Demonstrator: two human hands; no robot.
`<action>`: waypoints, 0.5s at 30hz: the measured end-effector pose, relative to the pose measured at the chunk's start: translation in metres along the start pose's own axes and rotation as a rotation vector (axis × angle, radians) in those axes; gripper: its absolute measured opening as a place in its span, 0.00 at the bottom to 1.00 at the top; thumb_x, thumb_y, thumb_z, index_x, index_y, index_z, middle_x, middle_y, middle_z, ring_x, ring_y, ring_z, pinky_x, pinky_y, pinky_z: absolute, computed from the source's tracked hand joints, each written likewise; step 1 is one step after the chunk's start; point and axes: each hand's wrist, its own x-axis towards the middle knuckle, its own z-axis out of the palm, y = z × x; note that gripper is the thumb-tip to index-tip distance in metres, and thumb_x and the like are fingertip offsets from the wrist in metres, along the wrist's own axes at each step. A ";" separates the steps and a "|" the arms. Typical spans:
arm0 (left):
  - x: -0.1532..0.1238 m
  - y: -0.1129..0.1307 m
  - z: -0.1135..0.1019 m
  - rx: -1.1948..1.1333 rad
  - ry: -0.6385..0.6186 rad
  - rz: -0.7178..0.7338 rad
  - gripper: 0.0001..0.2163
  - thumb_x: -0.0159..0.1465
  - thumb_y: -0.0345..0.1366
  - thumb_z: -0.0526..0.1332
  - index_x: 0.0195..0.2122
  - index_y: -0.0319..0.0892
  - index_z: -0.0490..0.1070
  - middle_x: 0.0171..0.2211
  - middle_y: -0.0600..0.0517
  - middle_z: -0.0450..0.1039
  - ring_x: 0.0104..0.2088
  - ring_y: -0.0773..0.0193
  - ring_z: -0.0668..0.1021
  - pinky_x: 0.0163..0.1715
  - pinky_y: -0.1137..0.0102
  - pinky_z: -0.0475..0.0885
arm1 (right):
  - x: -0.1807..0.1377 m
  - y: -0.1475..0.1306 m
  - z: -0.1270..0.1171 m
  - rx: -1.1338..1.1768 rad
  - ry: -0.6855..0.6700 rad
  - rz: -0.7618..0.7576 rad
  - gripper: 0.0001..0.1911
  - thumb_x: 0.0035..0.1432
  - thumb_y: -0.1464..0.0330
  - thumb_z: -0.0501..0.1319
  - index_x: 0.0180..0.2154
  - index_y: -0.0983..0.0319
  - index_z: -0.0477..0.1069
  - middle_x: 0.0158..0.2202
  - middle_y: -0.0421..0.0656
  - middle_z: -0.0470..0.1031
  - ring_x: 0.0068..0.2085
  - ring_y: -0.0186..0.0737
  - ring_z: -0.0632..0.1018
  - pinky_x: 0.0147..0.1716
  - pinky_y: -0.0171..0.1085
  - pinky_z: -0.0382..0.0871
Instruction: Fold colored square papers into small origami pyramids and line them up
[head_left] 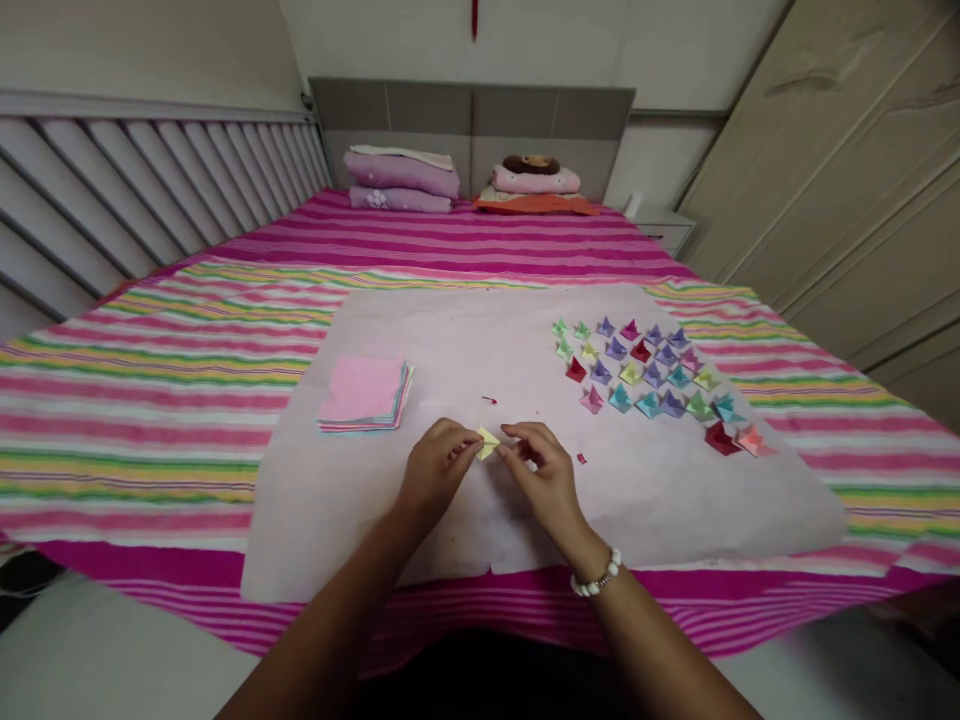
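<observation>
A small folded piece of pale yellow paper [488, 444] is held up over the white sheet. My left hand [444, 462] pinches its left corner between thumb and fingers. Just to its right is my right hand [541, 470], with a beaded bracelet [598, 574] on the wrist. The right thumb tip is at the paper's right corner, and the index finger is raised apart from it. On the left lies a stack of square coloured paper [365, 392], pink on top. Several small folded paper shapes [651, 375] in many colours stand in rows on the right.
The large white sheet [465, 340] covers part of a bed with a striped bedspread [172, 400]. Two small red bits, one beyond my hands [490, 401] and one to the right [581, 458], lie on it. Folded bedding [403, 180] sits by the headboard [420, 110].
</observation>
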 end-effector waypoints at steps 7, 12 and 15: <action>0.011 -0.037 0.026 0.050 0.029 0.085 0.05 0.62 0.29 0.58 0.32 0.42 0.74 0.30 0.52 0.71 0.32 0.65 0.74 0.32 0.71 0.69 | 0.017 0.031 0.014 -0.142 -0.105 -0.140 0.06 0.57 0.72 0.59 0.32 0.59 0.75 0.33 0.44 0.74 0.36 0.41 0.75 0.34 0.39 0.69; 0.012 -0.055 0.036 0.056 0.039 0.071 0.05 0.62 0.29 0.58 0.30 0.41 0.73 0.29 0.52 0.71 0.31 0.65 0.74 0.32 0.71 0.69 | 0.022 0.056 0.022 -0.147 -0.092 -0.086 0.05 0.54 0.73 0.59 0.28 0.60 0.71 0.28 0.41 0.71 0.28 0.37 0.71 0.28 0.35 0.65; 0.009 -0.063 0.036 0.061 0.039 0.042 0.05 0.62 0.29 0.58 0.30 0.41 0.72 0.28 0.52 0.71 0.30 0.65 0.74 0.31 0.71 0.69 | 0.020 0.068 0.023 -0.132 -0.085 -0.042 0.04 0.54 0.72 0.58 0.28 0.61 0.70 0.26 0.40 0.70 0.27 0.36 0.71 0.26 0.34 0.64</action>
